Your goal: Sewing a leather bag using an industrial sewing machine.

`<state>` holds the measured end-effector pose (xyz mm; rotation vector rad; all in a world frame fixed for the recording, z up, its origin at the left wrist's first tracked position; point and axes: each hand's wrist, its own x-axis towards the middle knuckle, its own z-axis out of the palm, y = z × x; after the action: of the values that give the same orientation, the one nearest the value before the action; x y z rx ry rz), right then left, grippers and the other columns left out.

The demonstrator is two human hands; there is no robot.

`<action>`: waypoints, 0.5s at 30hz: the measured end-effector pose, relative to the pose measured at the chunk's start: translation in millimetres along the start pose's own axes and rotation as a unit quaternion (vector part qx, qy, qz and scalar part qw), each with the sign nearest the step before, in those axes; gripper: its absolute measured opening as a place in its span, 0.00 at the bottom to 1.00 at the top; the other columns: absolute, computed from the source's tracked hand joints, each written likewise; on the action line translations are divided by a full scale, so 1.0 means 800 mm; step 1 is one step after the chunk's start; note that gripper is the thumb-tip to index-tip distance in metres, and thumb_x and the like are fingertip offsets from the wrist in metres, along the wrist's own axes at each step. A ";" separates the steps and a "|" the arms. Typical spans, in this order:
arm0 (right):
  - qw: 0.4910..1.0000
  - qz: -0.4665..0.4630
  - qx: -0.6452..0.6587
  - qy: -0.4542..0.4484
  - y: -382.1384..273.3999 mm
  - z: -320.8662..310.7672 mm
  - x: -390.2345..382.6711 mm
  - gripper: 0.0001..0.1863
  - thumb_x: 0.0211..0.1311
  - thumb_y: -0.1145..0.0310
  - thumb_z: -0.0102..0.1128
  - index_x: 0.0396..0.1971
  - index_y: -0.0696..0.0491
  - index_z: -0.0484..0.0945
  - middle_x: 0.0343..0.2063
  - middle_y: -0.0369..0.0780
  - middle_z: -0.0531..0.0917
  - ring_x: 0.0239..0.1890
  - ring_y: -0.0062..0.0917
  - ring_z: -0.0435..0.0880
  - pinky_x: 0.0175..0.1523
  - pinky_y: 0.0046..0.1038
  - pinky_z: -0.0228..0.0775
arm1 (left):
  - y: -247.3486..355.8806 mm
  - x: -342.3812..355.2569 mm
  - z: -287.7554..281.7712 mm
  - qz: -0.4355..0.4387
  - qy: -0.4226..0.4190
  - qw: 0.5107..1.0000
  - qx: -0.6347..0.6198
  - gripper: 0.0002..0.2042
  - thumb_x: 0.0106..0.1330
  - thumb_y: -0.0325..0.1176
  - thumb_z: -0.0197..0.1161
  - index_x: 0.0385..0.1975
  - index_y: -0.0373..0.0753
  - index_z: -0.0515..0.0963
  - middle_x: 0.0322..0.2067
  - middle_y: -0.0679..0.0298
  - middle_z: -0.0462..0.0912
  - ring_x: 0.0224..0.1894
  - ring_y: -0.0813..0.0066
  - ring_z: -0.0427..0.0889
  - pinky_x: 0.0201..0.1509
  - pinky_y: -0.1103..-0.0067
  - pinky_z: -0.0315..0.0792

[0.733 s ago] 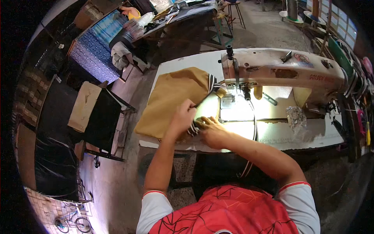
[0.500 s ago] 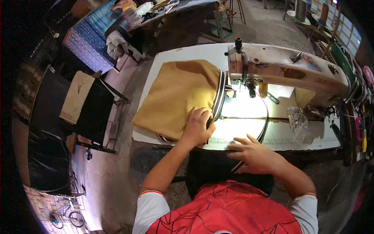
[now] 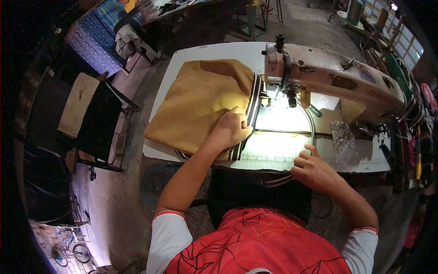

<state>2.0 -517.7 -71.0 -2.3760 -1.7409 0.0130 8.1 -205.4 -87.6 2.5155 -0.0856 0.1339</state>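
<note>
A mustard-brown cloth piece (image 3: 191, 100) lies on the white sewing table, a black-and-white striped band (image 3: 252, 102) along its right edge. That edge runs up to the needle area of the sewing machine (image 3: 335, 75). My left hand (image 3: 230, 129) rests on the cloth beside the band, its fingers curled and closed on the fabric. Near the table's front edge, my right hand (image 3: 315, 171) is closed around a loose striped trim strip (image 3: 312, 122), which curves down from the needle area. The strip's tail hangs out to the left of this hand, over my lap.
Right of the needle, a clear plastic bag (image 3: 341, 137) lies on the white tabletop (image 3: 273, 157). A dark chair (image 3: 98, 121) with a tan panel stands at the left. Behind are another cluttered table and a blue patterned cloth (image 3: 93, 50). Tools and cords hang at the far right.
My right hand has moved right and closed on the trim strip; its fingers were spread and blurred before. My left hand has curled its fingers more tightly on the cloth. The whole view has shifted slightly.
</note>
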 end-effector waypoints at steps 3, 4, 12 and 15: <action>0.995 0.011 0.076 -0.056 0.012 -0.026 0.000 0.08 0.54 0.67 0.66 0.29 0.50 0.76 0.30 0.36 0.76 0.43 0.31 0.76 0.62 0.45 0.58 | -0.017 0.003 -0.002 0.027 0.001 0.998 -0.050 0.12 0.51 0.33 0.69 0.17 0.33 0.73 0.30 0.51 0.76 0.32 0.53 0.78 0.38 0.66 0.72; 0.992 0.047 0.120 -0.007 0.015 -0.042 0.001 0.08 0.53 0.68 0.68 0.28 0.51 0.75 0.29 0.37 0.76 0.41 0.32 0.76 0.60 0.43 0.60 | -0.024 0.002 -0.003 0.034 -0.009 0.997 -0.069 0.11 0.51 0.32 0.68 0.18 0.32 0.74 0.31 0.50 0.77 0.33 0.53 0.78 0.39 0.66 0.73; 0.911 0.290 0.256 0.140 0.041 -0.052 0.025 0.07 0.64 0.76 0.55 0.41 0.57 0.76 0.37 0.47 0.82 0.38 0.40 0.83 0.45 0.38 0.74 | -0.007 -0.008 0.024 0.055 0.074 0.996 -0.021 0.09 0.60 0.31 0.59 0.24 0.29 0.74 0.34 0.48 0.74 0.38 0.50 0.75 0.43 0.64 0.71; 0.945 0.301 0.122 0.042 0.051 -0.030 0.031 0.11 0.65 0.74 0.53 0.44 0.57 0.79 0.40 0.48 0.81 0.40 0.42 0.82 0.47 0.38 0.73 | -0.001 -0.006 0.023 0.038 0.052 0.998 -0.029 0.09 0.58 0.30 0.62 0.25 0.29 0.76 0.36 0.48 0.76 0.38 0.52 0.77 0.44 0.65 0.71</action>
<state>50.9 -509.8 -51.0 -2.5630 -0.8578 0.1981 5.1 -215.2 -103.1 2.4435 -0.1411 0.2881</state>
